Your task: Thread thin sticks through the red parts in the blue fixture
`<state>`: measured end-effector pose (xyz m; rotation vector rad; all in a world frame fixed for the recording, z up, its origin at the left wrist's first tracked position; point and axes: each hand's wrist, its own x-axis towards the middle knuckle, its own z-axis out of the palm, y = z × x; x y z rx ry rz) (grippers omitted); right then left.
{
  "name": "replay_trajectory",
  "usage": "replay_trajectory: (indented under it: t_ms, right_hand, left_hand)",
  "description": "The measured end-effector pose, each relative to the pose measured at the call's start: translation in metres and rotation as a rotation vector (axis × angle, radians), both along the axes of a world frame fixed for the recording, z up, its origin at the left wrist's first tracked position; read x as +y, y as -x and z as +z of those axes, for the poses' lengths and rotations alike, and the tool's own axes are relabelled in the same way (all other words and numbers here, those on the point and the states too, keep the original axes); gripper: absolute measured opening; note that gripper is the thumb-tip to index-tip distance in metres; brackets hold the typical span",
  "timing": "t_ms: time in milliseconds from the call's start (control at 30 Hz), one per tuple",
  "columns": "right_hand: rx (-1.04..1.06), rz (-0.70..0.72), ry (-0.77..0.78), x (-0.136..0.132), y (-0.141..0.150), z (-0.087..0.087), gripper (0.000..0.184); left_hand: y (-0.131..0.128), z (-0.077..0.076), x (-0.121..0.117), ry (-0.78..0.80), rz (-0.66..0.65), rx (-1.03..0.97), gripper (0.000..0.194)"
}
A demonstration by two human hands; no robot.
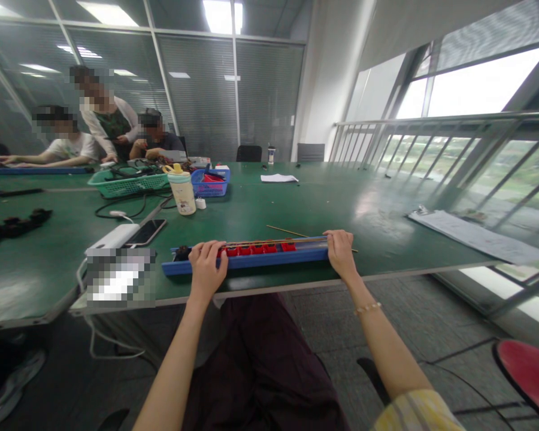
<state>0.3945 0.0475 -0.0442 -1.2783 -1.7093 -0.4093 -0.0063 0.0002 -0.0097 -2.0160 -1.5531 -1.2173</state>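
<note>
Dark maroon trousers (260, 365) fill the near foreground, worn by a person seated at a broad green counter (377, 221) with a pale edge, beside a metal railing (431, 123) and windows. Across the counter's far left, three other people (110, 123) are gathered, one upright and leaning over. Close to the near edge, a long blue trough (269, 261) stretches between two bare hands set well apart: the left hand (206, 263) lies over the trough's left part, thumb at the near wall, while the right hand (340, 251) curls its fingers over the right end. How firmly either grips cannot be told. At right, a clipboard with white papers (476, 233) lies near the railing; at left, a green plastic basket (135, 184) holds dark cables, with a smaller blue plastic basket (211, 187) to its right. A cream tumbler (182, 193) stands just in front of the blue basket, and a black phone (147, 232) lies beside a white device (113, 239). Thin yellowish rods (273, 242) run lengthwise along the trough from hand to hand, above a row of small red pieces (258, 248) inside it. A loose thin stick (287, 230) slants just beyond.
</note>
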Motion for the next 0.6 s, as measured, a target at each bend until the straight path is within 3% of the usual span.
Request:
replay_trajectory:
  t_ms: [600]
  right_hand:
    - [-0.026,-0.055,0.0,0.0047,-0.0034,-0.0041,0.029]
  left_hand:
    - [0.0013,0.0002,0.0,-0.146,-0.066,0.028,0.02]
